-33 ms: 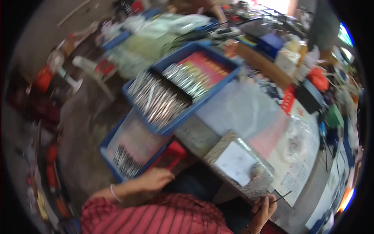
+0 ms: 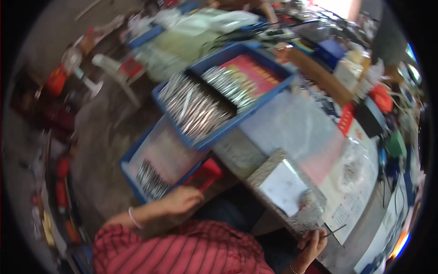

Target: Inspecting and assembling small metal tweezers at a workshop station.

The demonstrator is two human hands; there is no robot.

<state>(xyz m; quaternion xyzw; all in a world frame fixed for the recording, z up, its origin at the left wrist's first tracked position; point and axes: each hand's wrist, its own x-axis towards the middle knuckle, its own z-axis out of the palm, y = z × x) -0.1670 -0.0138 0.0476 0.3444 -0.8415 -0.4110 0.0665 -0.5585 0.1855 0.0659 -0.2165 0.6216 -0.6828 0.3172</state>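
Observation:
My right hand (image 2: 313,243) is closed around a thin dark rod (image 2: 335,230), which points up and to the right by the table's near edge. Just above that hand lies a speckled stone slab (image 2: 306,220), with a white sheet (image 2: 284,188) on it. My left hand (image 2: 185,199) is curled closed beside a red plastic object (image 2: 208,175); blur hides what its fingers hold, if anything. Beyond it a lower blue tray (image 2: 130,185) contains a bunch of slender metal pieces (image 2: 152,179). Many more slender shiny metal pieces (image 2: 194,107) lie in rows in an upper blue tray (image 2: 219,125).
Clear plastic sheeting (image 2: 292,125) covers part of the table. Further right are a printed sheet (image 2: 340,208), a crumpled clear bag (image 2: 352,166) and a green block (image 2: 396,145). Plastic bags (image 2: 214,23) pile up at the back. A pale chair-like frame (image 2: 114,75) stands at left.
The view has shifted, so the trays and table appear further right. My left hand has risen slightly relative to the picture. My right hand still holds the rod.

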